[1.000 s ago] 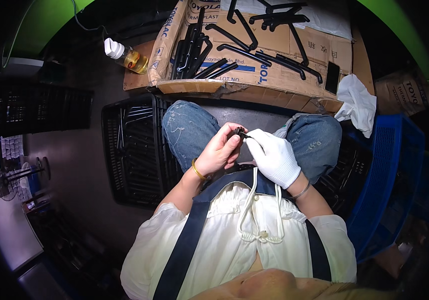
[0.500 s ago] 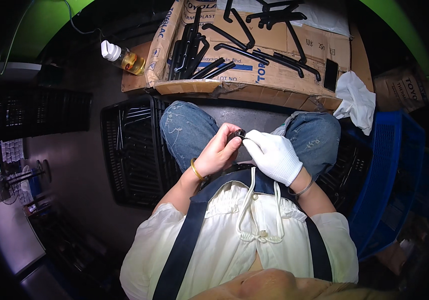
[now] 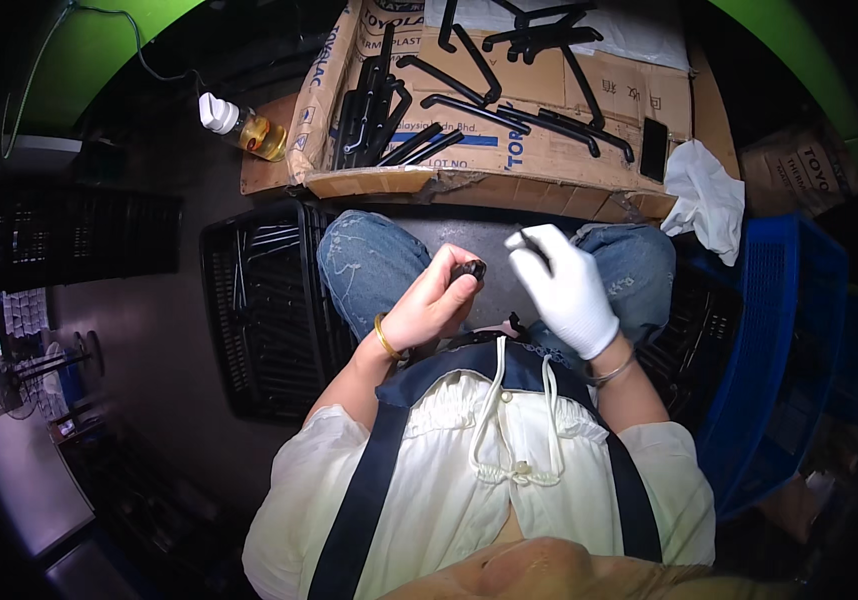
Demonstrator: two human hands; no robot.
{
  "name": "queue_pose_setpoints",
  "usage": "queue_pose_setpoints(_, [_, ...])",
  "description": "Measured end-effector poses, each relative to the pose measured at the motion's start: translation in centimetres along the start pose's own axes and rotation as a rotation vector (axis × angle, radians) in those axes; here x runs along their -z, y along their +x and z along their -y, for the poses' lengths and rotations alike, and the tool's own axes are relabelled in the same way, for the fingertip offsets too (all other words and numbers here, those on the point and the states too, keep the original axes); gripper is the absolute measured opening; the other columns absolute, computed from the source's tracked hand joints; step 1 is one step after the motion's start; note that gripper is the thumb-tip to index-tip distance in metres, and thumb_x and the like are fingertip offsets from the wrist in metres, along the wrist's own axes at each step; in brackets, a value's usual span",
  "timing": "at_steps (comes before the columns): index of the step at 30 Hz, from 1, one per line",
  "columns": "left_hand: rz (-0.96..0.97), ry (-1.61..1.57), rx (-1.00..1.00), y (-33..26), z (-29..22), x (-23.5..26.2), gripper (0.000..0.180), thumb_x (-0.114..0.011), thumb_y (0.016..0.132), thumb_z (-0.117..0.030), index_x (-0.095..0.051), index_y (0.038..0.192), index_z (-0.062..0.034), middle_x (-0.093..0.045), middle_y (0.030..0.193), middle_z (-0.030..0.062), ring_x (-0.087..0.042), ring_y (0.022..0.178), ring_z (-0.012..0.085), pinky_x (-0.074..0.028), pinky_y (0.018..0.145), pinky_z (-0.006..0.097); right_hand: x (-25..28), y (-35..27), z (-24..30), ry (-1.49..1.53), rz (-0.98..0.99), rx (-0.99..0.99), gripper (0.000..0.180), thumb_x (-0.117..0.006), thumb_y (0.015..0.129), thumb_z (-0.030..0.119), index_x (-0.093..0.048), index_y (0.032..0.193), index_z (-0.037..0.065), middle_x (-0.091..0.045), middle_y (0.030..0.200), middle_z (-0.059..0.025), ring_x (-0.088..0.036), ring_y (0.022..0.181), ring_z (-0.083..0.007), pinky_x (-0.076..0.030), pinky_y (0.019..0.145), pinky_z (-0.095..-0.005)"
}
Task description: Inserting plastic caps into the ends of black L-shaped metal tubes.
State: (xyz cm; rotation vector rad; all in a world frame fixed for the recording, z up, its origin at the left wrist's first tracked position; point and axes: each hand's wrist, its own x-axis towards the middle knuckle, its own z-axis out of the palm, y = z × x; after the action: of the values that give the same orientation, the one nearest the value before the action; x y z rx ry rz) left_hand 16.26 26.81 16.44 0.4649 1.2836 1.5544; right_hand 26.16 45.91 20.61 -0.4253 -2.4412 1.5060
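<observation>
My bare left hand (image 3: 429, 302) is closed around a black plastic part (image 3: 470, 270) above my lap. Only the part's end shows beyond the thumb and fingers. To its right, and apart from it, my right hand (image 3: 574, 298) wears a white knit glove. Its fingers are bent around a slim dark tool (image 3: 534, 247), mostly hidden by the glove, so its kind is unclear. Ahead of my knees, several bent black plastic handles (image 3: 462, 105) lie on a flattened cardboard box (image 3: 549, 100), with straight black bars (image 3: 371, 95) bunched at its left side.
A black crate (image 3: 217, 310) of dark rods stands left of my legs. Blue crates (image 3: 757, 330) are at the right. A spray bottle (image 3: 261, 135) of yellow liquid sits beside the box's left wall. A phone (image 3: 654, 150) and a white cloth (image 3: 706, 200) are at its right.
My right hand has moved away from the black part, up and to the right, with the slim tool in its fingers. My left hand stays nearly in place, the part slightly turned.
</observation>
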Motion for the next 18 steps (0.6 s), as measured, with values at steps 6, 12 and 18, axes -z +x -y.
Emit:
queue_pose_setpoints(6, [-0.047, 0.145, -0.128, 1.5, -1.1, 0.2, 0.025, -0.047, 0.104, -0.028, -0.040, 0.118, -0.0075, -0.050, 0.085, -0.0014, -0.046, 0.064, 0.0048, -0.040, 0.057, 0.020, -3.6, 0.4, 1.0, 0.173, -0.037, 0.132, 0.033, -0.070, 0.087, 0.015, -0.062, 0.117, 0.005, -0.068, 0.101, -0.0162, -0.069, 0.089, -0.0288, -0.054, 0.078, -0.0340])
queue_pose_setpoints(12, [0.051, 0.198, -0.252, 2.4, -1.6, 1.2, 0.029, -0.053, 0.101, -0.031, -0.043, 0.113, -0.0061, -0.050, 0.100, 0.0008, -0.045, 0.093, 0.0067, -0.041, 0.084, 0.024, -0.5, 1.7, 1.8, 0.085, 0.284, 0.198, 0.028, -0.063, 0.086, 0.004, -0.065, 0.113, 0.002, -0.067, 0.104, -0.0151, -0.067, 0.094, -0.0272, -0.052, 0.083, -0.0327])
queue_pose_setpoints(18, [-0.025, 0.190, -0.324, 1.7, 0.7, 0.6, 0.027, -0.052, 0.101, -0.032, -0.051, 0.101, -0.0044, -0.050, 0.092, 0.0008, -0.045, 0.085, 0.0086, -0.040, 0.078, 0.023, -1.7, -0.5, 2.0, 0.146, 0.076, 0.075, 0.021, -0.058, 0.093, 0.008, -0.063, 0.112, 0.002, -0.069, 0.096, -0.0159, -0.069, 0.089, -0.0305, -0.052, 0.077, -0.0348])
